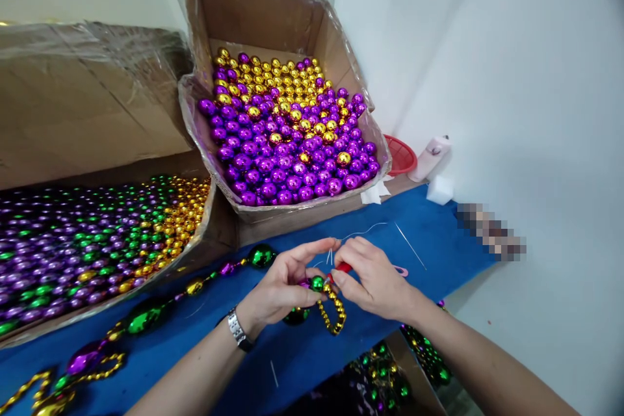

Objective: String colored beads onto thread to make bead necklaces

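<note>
My left hand (285, 286) pinches small green bead (317, 283) on bead string (146, 318); my right hand (373, 279) grips red-handled tool (342, 268), fingers closed, over blue table (429, 240).

No text, label, brand, number or sign can be read anywhere in the view. The cardboard boxes show plain brown faces, and a small patch at the right, against the wall, is blurred past reading.

A small workshop for making bead strings: big cardboard boxes (273, 32) full of shiny beads (287, 136) crowd a blue tabletop (429, 240).
</note>
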`<state>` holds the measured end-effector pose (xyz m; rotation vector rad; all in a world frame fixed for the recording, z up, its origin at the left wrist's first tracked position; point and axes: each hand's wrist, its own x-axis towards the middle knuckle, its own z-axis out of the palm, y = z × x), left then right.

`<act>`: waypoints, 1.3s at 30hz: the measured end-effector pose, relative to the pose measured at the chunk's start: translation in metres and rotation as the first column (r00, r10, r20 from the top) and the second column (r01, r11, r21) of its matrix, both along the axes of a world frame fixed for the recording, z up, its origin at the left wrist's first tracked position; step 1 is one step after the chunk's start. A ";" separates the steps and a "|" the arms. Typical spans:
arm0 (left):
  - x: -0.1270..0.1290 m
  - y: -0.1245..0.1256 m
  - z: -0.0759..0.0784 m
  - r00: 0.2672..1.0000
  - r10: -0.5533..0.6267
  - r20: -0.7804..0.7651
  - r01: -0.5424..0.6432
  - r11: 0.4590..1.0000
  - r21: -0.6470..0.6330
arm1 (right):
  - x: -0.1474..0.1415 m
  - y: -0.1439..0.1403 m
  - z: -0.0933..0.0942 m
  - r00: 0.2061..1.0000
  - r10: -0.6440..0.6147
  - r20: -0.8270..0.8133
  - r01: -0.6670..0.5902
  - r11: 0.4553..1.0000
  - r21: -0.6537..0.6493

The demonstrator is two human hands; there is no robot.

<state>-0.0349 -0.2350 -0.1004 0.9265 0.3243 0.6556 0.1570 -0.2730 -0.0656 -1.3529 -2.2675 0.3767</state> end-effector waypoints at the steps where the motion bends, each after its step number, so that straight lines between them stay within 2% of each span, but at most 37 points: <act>1: 0.000 0.000 0.000 1.000 -0.001 0.002 0.001 1.000 -0.001 | 0.000 0.000 0.001 1.000 0.002 0.006 -0.002 1.000 0.010; 11: 0.000 0.000 0.001 1.000 0.005 -0.028 -0.004 1.000 0.022 | -0.001 0.000 0.001 0.997 0.005 0.080 -0.012 0.996 0.085; 14: 0.000 -0.001 0.005 0.999 0.012 -0.038 -0.010 0.999 0.051 | 0.006 -0.004 0.005 0.999 -0.013 0.043 0.010 0.997 0.071; 16: -0.001 -0.001 0.013 0.998 0.022 -0.062 -0.016 0.996 0.092 | 0.016 -0.009 -0.001 0.998 -0.066 -0.003 0.066 0.998 0.020; 19: -0.004 0.003 0.033 0.991 0.060 -0.116 -0.040 0.985 0.168 | 0.032 -0.019 -0.029 0.967 -0.247 -0.060 0.244 0.968 -0.054; 22: -0.010 0.009 0.065 0.981 0.139 -0.137 -0.094 0.953 0.287 | 0.042 -0.030 -0.076 0.923 -0.378 -0.065 0.375 0.925 -0.062; 25: -0.013 0.017 0.107 0.961 0.260 -0.099 -0.198 0.890 0.410 | 0.040 -0.039 -0.111 0.914 -0.397 -0.081 0.392 0.918 -0.066; 27: -0.013 0.019 0.137 0.933 0.354 -0.064 -0.283 0.831 0.479 | 0.033 -0.039 -0.116 0.920 -0.374 -0.119 0.369 0.927 -0.058; 29: -0.012 0.020 0.167 0.906 0.422 -0.037 -0.338 0.774 0.536 | 0.024 -0.034 -0.104 0.931 -0.318 -0.180 0.314 0.948 -0.050; 33: -0.011 0.016 0.219 0.865 0.502 0.019 -0.406 0.677 0.613 | -0.002 -0.015 -0.058 0.928 -0.151 -0.341 0.148 0.988 -0.033; 36: -0.012 0.014 0.247 0.823 0.554 0.124 -0.487 0.576 0.657 | -0.024 -0.001 -0.026 0.886 -0.078 -0.457 0.093 0.996 0.010; 39: -0.012 0.014 0.266 0.775 0.585 0.237 -0.561 0.466 0.684 | -0.044 0.009 0.003 0.807 0.013 -0.590 0.017 0.999 0.045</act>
